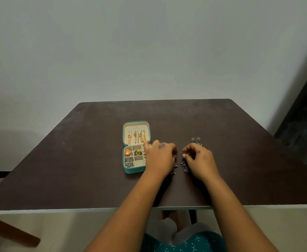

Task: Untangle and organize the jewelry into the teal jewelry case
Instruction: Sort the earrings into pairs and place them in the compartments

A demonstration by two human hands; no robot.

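Note:
The teal jewelry case (134,170) lies open on the dark table (76,151). Gold chains (137,136) hang in its lid. Its tray holds a copper piece (128,152), a green and gold piece (137,152) and a silver earring (129,163). My left hand (160,157) hovers beside the case's right edge, fingers curled, with a silver beaded earring (174,169) dangling under it. My right hand (199,159) pinches another silver beaded earring (184,165). A further silver pair (196,140) lies just beyond my right hand.
The table's near edge (149,208) runs just in front of my forearms. A plain wall stands right behind the table. A brown wooden bar (12,231) juts in at the lower left. A dark surface (305,110) rises at the far right.

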